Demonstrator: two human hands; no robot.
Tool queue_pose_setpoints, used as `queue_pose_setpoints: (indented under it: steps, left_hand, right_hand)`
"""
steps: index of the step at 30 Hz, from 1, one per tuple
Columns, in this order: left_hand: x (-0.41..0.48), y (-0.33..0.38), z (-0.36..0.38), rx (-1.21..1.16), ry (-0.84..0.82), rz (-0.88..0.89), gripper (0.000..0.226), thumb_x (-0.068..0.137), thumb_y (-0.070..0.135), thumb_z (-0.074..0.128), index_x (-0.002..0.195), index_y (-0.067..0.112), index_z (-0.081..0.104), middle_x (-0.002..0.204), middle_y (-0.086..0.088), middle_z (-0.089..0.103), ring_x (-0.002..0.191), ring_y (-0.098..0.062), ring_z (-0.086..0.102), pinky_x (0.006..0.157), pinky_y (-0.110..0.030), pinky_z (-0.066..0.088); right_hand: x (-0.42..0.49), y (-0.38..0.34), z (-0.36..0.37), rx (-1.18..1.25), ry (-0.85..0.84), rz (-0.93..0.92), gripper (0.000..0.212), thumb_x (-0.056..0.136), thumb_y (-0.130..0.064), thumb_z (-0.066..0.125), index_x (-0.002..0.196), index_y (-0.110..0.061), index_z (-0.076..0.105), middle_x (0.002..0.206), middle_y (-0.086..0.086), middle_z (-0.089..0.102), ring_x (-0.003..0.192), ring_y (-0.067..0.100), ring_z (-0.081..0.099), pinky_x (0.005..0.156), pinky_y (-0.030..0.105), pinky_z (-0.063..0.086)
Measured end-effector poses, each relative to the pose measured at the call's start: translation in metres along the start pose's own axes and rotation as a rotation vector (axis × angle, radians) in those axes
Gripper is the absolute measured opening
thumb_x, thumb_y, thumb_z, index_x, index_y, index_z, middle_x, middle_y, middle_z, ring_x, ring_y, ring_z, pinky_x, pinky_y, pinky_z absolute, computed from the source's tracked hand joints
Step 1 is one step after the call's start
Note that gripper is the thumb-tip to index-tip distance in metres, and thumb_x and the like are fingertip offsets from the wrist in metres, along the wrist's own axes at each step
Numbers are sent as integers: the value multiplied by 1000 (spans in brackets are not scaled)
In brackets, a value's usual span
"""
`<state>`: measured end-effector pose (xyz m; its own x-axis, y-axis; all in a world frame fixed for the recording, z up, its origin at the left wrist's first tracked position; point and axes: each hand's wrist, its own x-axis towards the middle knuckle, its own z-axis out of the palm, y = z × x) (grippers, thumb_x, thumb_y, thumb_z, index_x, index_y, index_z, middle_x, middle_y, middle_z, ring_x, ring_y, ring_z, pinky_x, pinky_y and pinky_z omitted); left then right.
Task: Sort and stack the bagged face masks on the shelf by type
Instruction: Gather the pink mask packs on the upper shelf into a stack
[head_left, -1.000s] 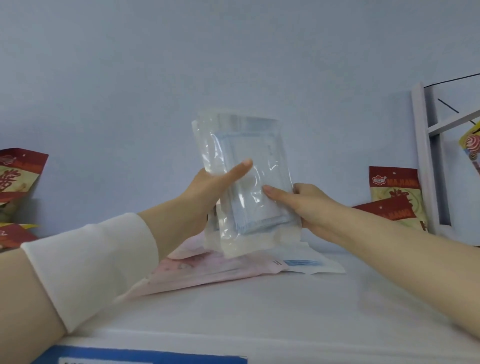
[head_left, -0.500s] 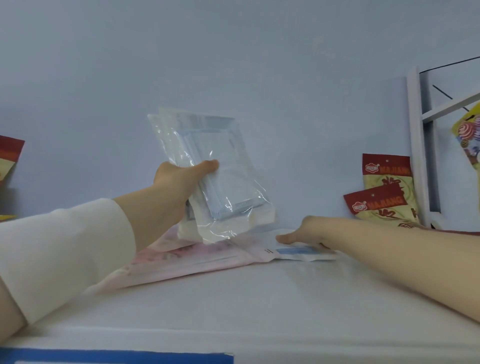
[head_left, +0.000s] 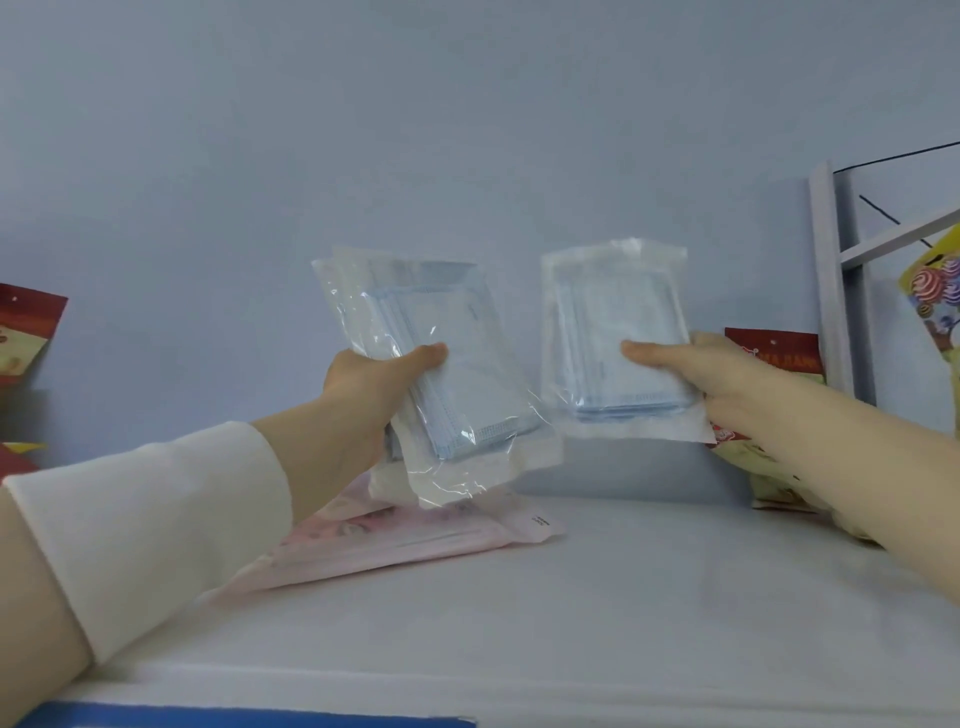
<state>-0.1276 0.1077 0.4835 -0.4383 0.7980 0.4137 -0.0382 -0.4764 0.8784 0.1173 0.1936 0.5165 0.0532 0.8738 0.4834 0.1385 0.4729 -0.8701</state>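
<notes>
**A:** Entry, largest first. The shelf (head_left: 623, 597) runs white and flat across our view, with the wall behind. What lies on it?

**B:** A pink bagged stack (head_left: 415, 540) lies flat, left of centre. Red snack packets (head_left: 769, 348) lean on the wall at right, beside a white upright frame (head_left: 831, 286). Another red packet (head_left: 26, 332) sits at the far left.

**A:** And what do we hold?

**B:** The left grip (head_left: 374, 384) is clamped on a bundle of clear bags (head_left: 447, 364) of blue masks, thumb across the front. The bundle is tilted, above the pink stack. We cannot count the bags. The right grip (head_left: 717, 374) is clamped on a single clear bag (head_left: 618, 343), also blue masks, thumb on its face. That bag is upright, just beside the bundle and not touching it.

**A:** Step in hand?

**B:** We judge it to be gathering the blue type, since the single bag looks to match the bundle. The next move calls for laying it on the bundle with edges squared. Then the lot goes down as a pile apart from the pink.

**A:** Room and edges?

**B:** Open shelf lies between the pink stack and the snack packets, and forward to the front edge with its blue label strip (head_left: 234, 719). The film looks slick, so bags may slide. We would keep the pile back from that edge.
</notes>
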Motion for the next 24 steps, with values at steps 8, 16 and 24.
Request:
queue_pose_setpoints:
  steps: [8, 16, 24]
  left_hand:
    - [-5, 1, 4, 2, -55, 6, 36, 78, 28, 75, 107, 13, 58, 71, -1, 59, 53, -16, 56, 26, -18, 38]
    - [-8, -4, 13, 130, -418, 132, 54, 70, 66, 59, 110, 29, 59, 93, 12, 69, 77, -2, 68, 63, -16, 54]
    - [-8, 4, 35, 36, -389, 237, 98, 45, 66, 79, 128, 22, 51, 112, 2, 69, 97, -19, 70, 82, -34, 56]
  right_hand:
    - [-18, -21, -5, 295, -314, -111, 10, 88, -14, 56, 85, -9, 64, 73, -1, 72, 61, 8, 69, 54, 19, 55]
    - [-29, 5, 31, 234, -650, -40, 60, 53, -26, 81, 106, -5, 64, 99, 7, 73, 87, 19, 70, 70, 28, 57]
    - [-45, 8, 7, 82, -675, -134, 45, 70, -13, 68, 114, -12, 61, 110, 5, 70, 99, 18, 68, 80, 27, 57]
